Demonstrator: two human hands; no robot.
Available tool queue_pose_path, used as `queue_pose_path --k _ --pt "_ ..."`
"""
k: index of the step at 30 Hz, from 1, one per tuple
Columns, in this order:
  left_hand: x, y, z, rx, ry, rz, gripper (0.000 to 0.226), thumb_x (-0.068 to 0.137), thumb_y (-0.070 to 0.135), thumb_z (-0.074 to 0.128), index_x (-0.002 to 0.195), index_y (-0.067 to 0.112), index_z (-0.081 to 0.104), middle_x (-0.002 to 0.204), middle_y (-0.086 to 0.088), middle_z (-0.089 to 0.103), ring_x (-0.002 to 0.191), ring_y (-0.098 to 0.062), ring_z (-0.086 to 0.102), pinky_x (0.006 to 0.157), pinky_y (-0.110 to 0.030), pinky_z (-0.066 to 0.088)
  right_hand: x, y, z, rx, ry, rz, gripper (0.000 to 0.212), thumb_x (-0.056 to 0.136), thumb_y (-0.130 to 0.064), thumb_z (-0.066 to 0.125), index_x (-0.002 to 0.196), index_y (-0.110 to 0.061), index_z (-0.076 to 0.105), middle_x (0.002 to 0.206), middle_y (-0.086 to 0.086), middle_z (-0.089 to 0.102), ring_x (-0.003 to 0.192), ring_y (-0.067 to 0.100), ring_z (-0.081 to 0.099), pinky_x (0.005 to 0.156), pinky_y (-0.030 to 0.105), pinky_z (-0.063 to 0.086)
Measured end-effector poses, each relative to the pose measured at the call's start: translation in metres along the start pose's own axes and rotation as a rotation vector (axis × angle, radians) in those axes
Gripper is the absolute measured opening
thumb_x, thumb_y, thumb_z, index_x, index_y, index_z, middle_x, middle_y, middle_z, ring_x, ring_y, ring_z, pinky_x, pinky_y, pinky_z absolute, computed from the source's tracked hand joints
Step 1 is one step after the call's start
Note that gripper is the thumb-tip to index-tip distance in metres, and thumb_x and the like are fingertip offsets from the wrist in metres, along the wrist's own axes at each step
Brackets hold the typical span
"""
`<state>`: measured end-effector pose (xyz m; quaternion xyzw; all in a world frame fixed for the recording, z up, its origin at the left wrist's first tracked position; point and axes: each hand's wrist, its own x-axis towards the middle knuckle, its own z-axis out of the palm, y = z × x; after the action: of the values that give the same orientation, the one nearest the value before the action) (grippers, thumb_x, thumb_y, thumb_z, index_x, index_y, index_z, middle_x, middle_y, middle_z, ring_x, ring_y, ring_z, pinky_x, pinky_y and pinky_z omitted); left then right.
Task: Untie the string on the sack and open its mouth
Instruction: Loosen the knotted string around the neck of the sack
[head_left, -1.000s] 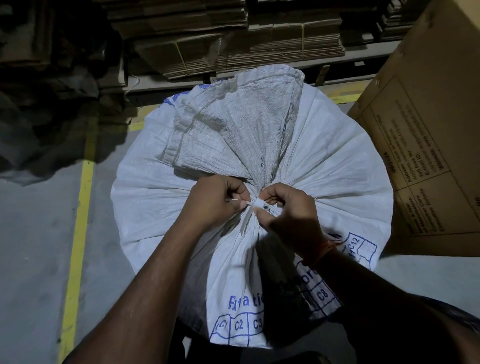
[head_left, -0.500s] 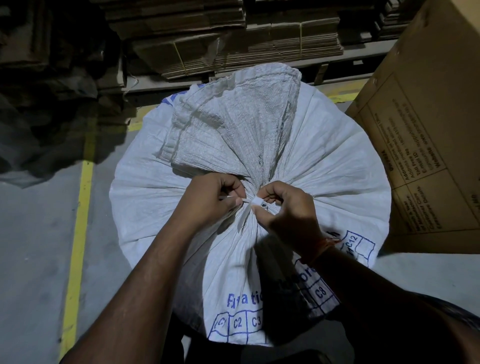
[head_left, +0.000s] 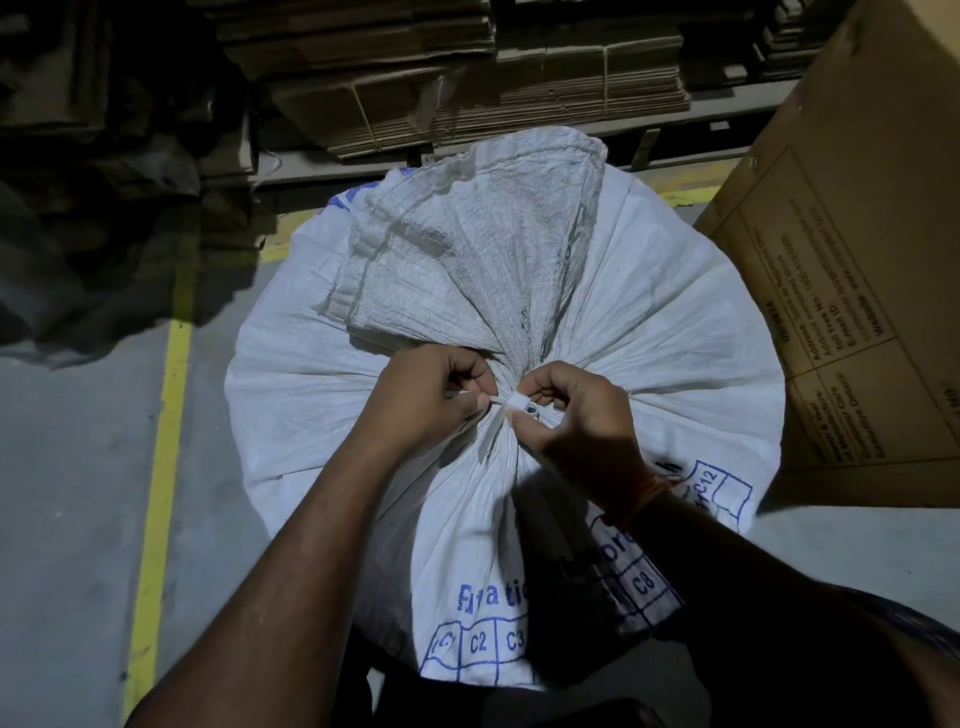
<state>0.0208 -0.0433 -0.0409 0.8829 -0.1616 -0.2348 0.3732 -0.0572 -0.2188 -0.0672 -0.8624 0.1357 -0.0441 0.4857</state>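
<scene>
A large white woven sack (head_left: 649, 332) with blue print stands on the floor, its mouth gathered at the centre. The bunched top flap (head_left: 467, 260) lies folded back away from me. A white tie (head_left: 511, 413) with a small square lock binds the neck. My left hand (head_left: 431, 400) pinches the tie's tail just left of the lock. My right hand (head_left: 571, 421) pinches the lock itself between thumb and forefinger. An orange thread circles my right wrist. The rest of the tie around the neck is hidden under my fingers.
A big cardboard carton (head_left: 857, 291) stands close against the sack's right side. Stacks of flattened cardboard (head_left: 467, 78) fill the racking behind. A yellow floor line (head_left: 161, 467) runs down the grey concrete at the left.
Both hands stay at the neck of the sack, still pinching the tie. The view has barely shifted, and the tie looks the same.
</scene>
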Motion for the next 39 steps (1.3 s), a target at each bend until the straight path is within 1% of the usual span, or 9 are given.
queue_pose_path --k 4,13,18,23,27,30,33,35,39 --pt "0.0002 0.0015 0.0006 0.007 0.013 0.004 0.012 0.083 0.009 0.079 0.085 0.022 0.079 0.079 0.005 0.076 0.080 -0.014 0.073 0.081 -0.034 0.059 0.0000 0.0010 -0.0001 -0.008 -0.004 -0.004 0.014 0.070 -0.015 0.083 0.079 -0.016 0.072 0.071 -0.002 0.073 0.069 0.010 0.067 0.065 0.013 0.048" --pt "0.0004 0.0025 0.0019 0.020 0.019 0.013 0.012 0.082 0.011 0.080 0.084 0.023 0.079 0.078 0.005 0.076 0.077 -0.011 0.072 0.079 -0.035 0.059 -0.0003 0.0017 0.0007 0.004 0.000 -0.002 0.014 0.070 -0.016 0.082 0.080 -0.016 0.072 0.072 -0.001 0.074 0.068 0.010 0.069 0.070 0.029 0.056" --pt "0.0015 0.0024 0.0030 0.013 0.022 0.006 0.013 0.082 0.011 0.080 0.083 0.024 0.079 0.077 0.006 0.075 0.070 -0.003 0.066 0.077 -0.033 0.058 -0.0003 0.0016 0.0010 0.009 0.000 -0.008 0.014 0.071 -0.016 0.082 0.080 -0.016 0.072 0.071 -0.002 0.073 0.068 0.011 0.067 0.069 0.028 0.056" --pt "0.0014 0.0017 0.0043 0.017 0.021 0.009 0.013 0.082 0.012 0.079 0.083 0.024 0.079 0.076 0.008 0.074 0.068 -0.002 0.066 0.076 -0.031 0.057 -0.0009 0.0019 0.0002 0.026 -0.010 -0.019 0.014 0.072 -0.015 0.082 0.081 -0.015 0.072 0.072 0.000 0.072 0.069 0.012 0.067 0.069 0.027 0.056" --pt "-0.0001 0.0013 0.0025 0.007 0.032 -0.002 0.012 0.082 0.011 0.081 0.085 0.023 0.080 0.075 0.009 0.074 0.068 -0.001 0.066 0.074 -0.024 0.054 -0.0004 0.0031 0.0015 0.047 -0.015 -0.025 0.013 0.072 -0.014 0.082 0.081 -0.016 0.072 0.074 -0.001 0.072 0.072 0.013 0.068 0.073 0.030 0.057" --pt "-0.0001 0.0001 -0.0013 0.026 0.023 -0.029 0.013 0.081 0.011 0.083 0.086 0.023 0.080 0.076 0.008 0.076 0.073 -0.008 0.072 0.072 -0.021 0.053 -0.0008 0.0033 0.0023 0.058 -0.021 -0.029 0.013 0.073 -0.012 0.081 0.081 -0.016 0.072 0.074 -0.001 0.073 0.073 0.014 0.068 0.074 0.029 0.057" --pt "0.0005 0.0003 -0.0017 0.067 0.031 -0.028 0.012 0.081 0.013 0.082 0.084 0.023 0.080 0.076 0.006 0.077 0.078 -0.012 0.074 0.076 -0.027 0.056 -0.0007 0.0031 0.0017 0.066 -0.023 -0.026 0.013 0.073 -0.011 0.081 0.081 -0.016 0.072 0.074 0.000 0.073 0.073 0.015 0.068 0.073 0.027 0.056" --pt "0.0007 0.0008 -0.0008 0.071 0.041 -0.029 0.010 0.080 0.014 0.082 0.084 0.024 0.080 0.076 0.006 0.077 0.077 -0.011 0.073 0.078 -0.032 0.059 -0.0003 0.0032 0.0014 0.065 -0.023 -0.027 0.013 0.073 -0.011 0.081 0.080 -0.016 0.072 0.074 0.000 0.073 0.072 0.014 0.067 0.072 0.025 0.056" --pt "0.0003 0.0003 -0.0005 0.065 0.044 -0.030 0.011 0.080 0.014 0.082 0.083 0.024 0.080 0.074 0.007 0.076 0.071 -0.006 0.070 0.078 -0.034 0.060 -0.0003 0.0034 0.0012 0.064 -0.026 -0.020 0.013 0.073 -0.012 0.081 0.080 -0.016 0.072 0.074 -0.001 0.072 0.072 0.013 0.067 0.071 0.025 0.055"
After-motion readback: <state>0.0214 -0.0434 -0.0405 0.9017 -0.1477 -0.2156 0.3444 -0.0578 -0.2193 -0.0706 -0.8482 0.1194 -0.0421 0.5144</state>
